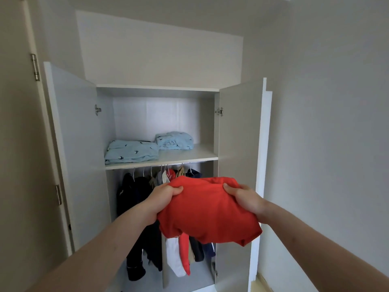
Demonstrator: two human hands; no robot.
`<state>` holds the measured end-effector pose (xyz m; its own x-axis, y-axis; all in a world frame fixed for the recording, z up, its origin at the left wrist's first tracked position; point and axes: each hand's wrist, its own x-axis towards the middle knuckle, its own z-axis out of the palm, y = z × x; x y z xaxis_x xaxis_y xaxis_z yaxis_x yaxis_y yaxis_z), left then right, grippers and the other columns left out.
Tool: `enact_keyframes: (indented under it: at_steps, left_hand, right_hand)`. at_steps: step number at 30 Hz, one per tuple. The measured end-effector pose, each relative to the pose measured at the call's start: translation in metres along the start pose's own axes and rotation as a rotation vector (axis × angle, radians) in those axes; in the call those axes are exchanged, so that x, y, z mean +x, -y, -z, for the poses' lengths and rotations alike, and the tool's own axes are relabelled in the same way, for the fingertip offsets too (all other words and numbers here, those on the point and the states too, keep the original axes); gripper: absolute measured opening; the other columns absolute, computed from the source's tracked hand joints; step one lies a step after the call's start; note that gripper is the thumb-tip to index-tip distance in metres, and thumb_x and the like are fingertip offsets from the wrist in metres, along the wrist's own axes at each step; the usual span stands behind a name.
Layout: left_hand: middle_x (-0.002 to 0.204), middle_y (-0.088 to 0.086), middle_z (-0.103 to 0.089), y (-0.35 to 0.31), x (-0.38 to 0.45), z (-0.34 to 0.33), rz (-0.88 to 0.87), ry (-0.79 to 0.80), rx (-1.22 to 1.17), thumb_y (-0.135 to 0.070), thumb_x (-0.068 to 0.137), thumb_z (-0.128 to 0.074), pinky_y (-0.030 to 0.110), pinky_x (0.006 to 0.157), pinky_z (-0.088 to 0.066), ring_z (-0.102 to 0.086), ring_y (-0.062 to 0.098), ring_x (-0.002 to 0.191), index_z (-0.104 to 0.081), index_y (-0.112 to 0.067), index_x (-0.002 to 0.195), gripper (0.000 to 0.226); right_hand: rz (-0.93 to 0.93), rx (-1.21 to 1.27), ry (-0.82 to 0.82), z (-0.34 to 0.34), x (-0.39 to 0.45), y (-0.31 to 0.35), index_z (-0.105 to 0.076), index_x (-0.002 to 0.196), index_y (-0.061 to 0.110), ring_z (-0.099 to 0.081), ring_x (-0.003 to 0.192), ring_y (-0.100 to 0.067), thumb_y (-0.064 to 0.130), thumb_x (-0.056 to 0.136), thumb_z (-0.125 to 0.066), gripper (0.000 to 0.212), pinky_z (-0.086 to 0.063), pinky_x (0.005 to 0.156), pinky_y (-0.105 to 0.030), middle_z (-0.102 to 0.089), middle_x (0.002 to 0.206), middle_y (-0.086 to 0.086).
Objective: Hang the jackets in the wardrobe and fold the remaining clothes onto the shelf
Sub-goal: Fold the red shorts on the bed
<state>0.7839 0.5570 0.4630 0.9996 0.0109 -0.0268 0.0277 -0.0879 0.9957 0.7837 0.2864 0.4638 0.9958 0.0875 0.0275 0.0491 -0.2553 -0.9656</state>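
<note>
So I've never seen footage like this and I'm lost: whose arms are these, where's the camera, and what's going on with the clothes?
The single picture comes from a camera worn on a person's head, looking forward and down, so the arms are their own. The left hand and right hand grip a folded red garment, fingers curled over its top edge, in front of an open wardrobe. Two folded light-blue garments lie on the shelf. Jackets hang on hangers below.

I see two bare forearms entering from the lower left and lower right of the frame, no sleeves visible. The left hand and right hand wear no gloves, rings or watch.
</note>
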Motion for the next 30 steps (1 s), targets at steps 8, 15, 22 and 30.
enact_keyframes:
  at_steps: [8, 15, 22, 30]
  left_hand:
    - [0.103, 0.004, -0.079, -0.001, 0.115, 0.026, 0.000, -0.012, 0.000, -0.027, 0.089, -0.074, 0.042, 0.092, -0.058, -0.075, 0.025, 0.095, -0.070, -0.022, 0.117, 0.028]
    - [0.105, 0.004, -0.078, -0.007, 0.236, 0.033, 0.011, -0.056, 0.013, -0.028, 0.091, -0.072, 0.043, 0.092, -0.057, -0.074, 0.027, 0.099, -0.070, -0.021, 0.119, 0.029]
    - [0.103, 0.004, -0.079, -0.026, 0.367, 0.031, -0.017, -0.131, 0.034, -0.026, 0.090, -0.073, 0.048, 0.099, -0.055, -0.074, 0.028, 0.099, -0.071, -0.019, 0.116, 0.028]
    - [0.106, 0.004, -0.078, -0.030, 0.467, 0.038, 0.010, -0.147, 0.035, -0.036, 0.074, -0.078, 0.048, 0.098, -0.055, -0.073, 0.029, 0.101, -0.071, -0.022, 0.115, 0.043]
  right_hand:
    - [0.007, 0.018, -0.007, -0.017, 0.122, 0.004, -0.074, 0.111, 0.019, -0.077, 0.083, -0.013, 0.040, 0.099, -0.064, 0.027, -0.057, 0.063, -0.021, -0.080, 0.092, 0.003]
    - [0.006, 0.029, 0.031, -0.016, 0.262, -0.002, -0.073, 0.110, 0.018, -0.078, 0.083, -0.017, 0.040, 0.097, -0.066, 0.026, -0.059, 0.065, -0.024, -0.080, 0.092, 0.001]
    - [0.064, 0.028, 0.075, 0.000, 0.406, 0.006, -0.074, 0.115, 0.018, -0.076, 0.094, -0.021, 0.041, 0.097, -0.066, 0.031, -0.059, 0.094, -0.042, -0.079, 0.101, -0.001]
    - [0.058, -0.020, 0.106, 0.003, 0.508, 0.014, -0.072, 0.116, 0.021, -0.073, 0.101, -0.022, 0.041, 0.099, -0.063, 0.028, -0.055, 0.102, -0.042, -0.076, 0.110, -0.004]
